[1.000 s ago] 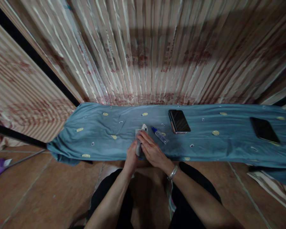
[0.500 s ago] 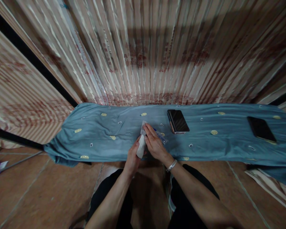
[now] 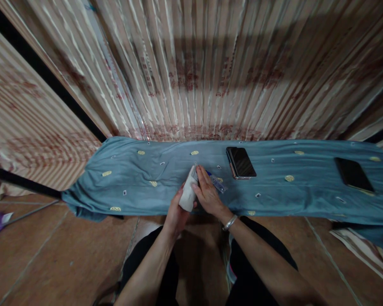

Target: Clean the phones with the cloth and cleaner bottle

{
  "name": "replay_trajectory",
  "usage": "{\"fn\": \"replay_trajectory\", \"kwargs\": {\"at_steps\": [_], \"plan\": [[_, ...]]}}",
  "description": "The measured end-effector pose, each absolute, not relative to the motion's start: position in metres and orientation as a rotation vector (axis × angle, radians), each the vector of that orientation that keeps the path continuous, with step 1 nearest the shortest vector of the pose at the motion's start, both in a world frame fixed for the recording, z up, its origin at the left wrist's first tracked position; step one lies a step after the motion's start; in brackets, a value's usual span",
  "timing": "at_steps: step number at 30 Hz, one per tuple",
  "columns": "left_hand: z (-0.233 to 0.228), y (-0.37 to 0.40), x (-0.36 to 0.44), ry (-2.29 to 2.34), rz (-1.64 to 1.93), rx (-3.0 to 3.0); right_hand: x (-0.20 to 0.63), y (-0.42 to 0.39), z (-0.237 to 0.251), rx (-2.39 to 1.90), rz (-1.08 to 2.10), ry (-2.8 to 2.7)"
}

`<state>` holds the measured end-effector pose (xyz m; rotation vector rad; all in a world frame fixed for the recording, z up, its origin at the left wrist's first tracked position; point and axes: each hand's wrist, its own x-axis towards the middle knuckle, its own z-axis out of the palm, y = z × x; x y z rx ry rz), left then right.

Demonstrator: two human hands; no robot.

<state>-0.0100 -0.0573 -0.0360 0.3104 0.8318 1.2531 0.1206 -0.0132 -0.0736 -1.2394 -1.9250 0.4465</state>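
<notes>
Left hand (image 3: 175,212) gripping white bottle-like object (image 3: 188,193) from below, fingers wrapped around it, above near edge of blue cloth (image 3: 134,182). Right hand (image 3: 208,195) pressing fingers against its side. Risk: object slipping onto pen (image 3: 215,182) beside it, if grip is loosening.

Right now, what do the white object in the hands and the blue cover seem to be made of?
The white oblong object, held by both hands, looks like smooth matte plastic, though blur leaves that open. The blue-grey cover with yellow motifs looks like soft woven fabric: it wrinkles and drapes.
</notes>
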Motion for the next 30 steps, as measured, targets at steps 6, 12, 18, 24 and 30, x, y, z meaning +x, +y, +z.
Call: {"fn": "replay_trajectory", "kwargs": {"at_steps": [6, 12, 18, 24, 30], "plan": [[-0.026, -0.057, -0.015, 0.788, 1.255, 0.221, 0.117, -0.015, -0.075, -1.234, 0.443, -1.909], [-0.02, -0.056, -0.019, 0.775, 1.239, 0.089, 0.115, -0.015, -0.075, -1.221, 0.411, -1.895], [-0.022, -0.053, -0.023, 0.709, 1.258, 0.089, 0.115, -0.018, -0.075, -1.217, 0.365, -1.894], [-0.022, -0.051, -0.023, 0.688, 1.245, 0.06, 0.112, -0.024, -0.079, -1.212, 0.301, -1.924], [-0.024, -0.049, -0.024, 0.759, 1.285, 0.11, 0.102, -0.039, -0.079, -1.1, 0.312, -2.007]]}}
